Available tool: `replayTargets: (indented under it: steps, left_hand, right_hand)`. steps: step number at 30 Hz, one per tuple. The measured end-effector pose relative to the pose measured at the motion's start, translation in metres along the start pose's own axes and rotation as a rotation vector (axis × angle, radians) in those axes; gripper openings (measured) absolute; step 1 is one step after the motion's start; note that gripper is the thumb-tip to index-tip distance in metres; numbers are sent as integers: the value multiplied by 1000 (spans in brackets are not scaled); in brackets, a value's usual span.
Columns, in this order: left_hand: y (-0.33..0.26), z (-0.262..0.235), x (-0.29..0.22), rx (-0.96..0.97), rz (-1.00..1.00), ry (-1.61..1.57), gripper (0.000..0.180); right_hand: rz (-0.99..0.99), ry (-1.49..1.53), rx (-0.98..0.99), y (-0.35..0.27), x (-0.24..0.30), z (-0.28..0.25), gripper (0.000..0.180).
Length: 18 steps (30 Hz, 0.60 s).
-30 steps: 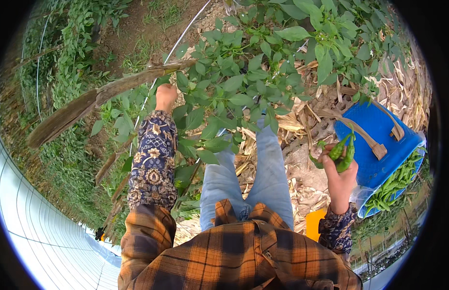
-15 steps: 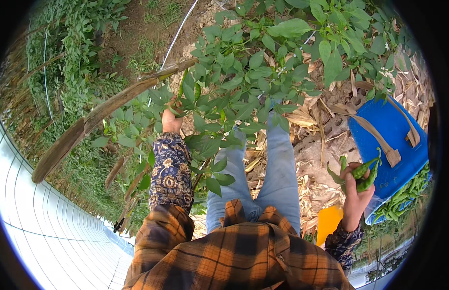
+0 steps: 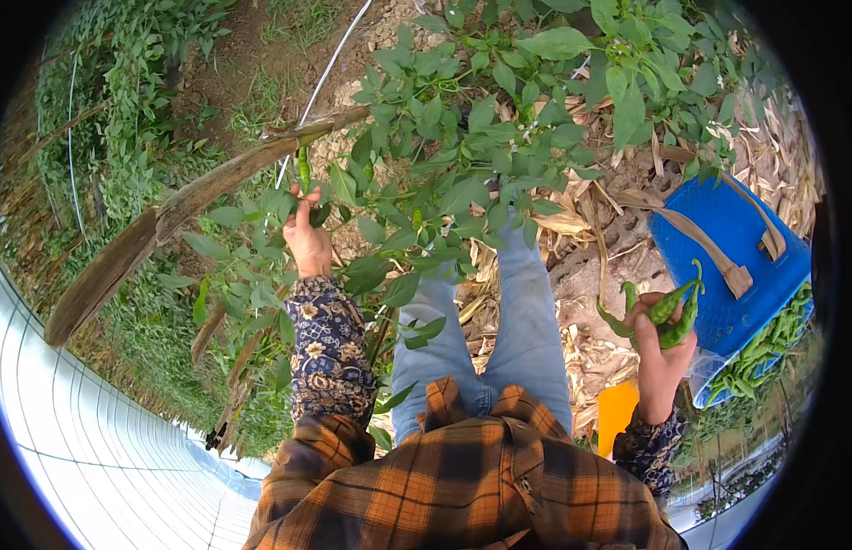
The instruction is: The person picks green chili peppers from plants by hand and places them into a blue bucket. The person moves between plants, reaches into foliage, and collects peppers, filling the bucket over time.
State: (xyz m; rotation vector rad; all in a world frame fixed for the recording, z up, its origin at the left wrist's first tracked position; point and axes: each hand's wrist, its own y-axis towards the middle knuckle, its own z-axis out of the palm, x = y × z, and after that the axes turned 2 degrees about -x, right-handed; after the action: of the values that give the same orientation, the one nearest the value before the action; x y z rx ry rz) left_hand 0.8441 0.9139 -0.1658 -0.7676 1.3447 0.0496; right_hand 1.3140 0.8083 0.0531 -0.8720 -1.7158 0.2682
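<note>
Head view, only one to go through.

Your left hand [image 3: 307,240], centre-left of frame, is up in the leafy green pepper plant [image 3: 462,137], fingers pinched round a slim green pepper still hanging on its stem [image 3: 304,170] just above the hand. The grip sits low on the fruit, likely so the stem stays clear for a clean snap (judgement, not seen).

Your right hand [image 3: 659,344], lower right, is clenched on a bunch of picked long green peppers [image 3: 671,307]. I count three or four, and overlap makes it hard to be sure. It's held out to the side next to the blue plastic basket with tan webbing handles [image 3: 719,238], probably to keep the drop short.

The basket sits on the dry straw mulch [image 3: 582,275] at right, tilted toward the frame edge, with a heap of green peppers [image 3: 765,353] spilling along its lower rim, too many to count. One basket, two handles.

One weathered wooden stake [image 3: 169,229] leans diagonally across the upper left beside the plant. One thin white hose [image 3: 329,64] runs up the soil path. One orange flat object [image 3: 616,412] is by your right wrist, kind unclear.
</note>
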Motion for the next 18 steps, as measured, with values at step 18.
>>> replayTargets:
  steps: [18]
  left_hand:
    - [44,-9,16,262,66,1427,64]
  right_hand:
    - [-423,-888,-1178,-18,19,-347,24]
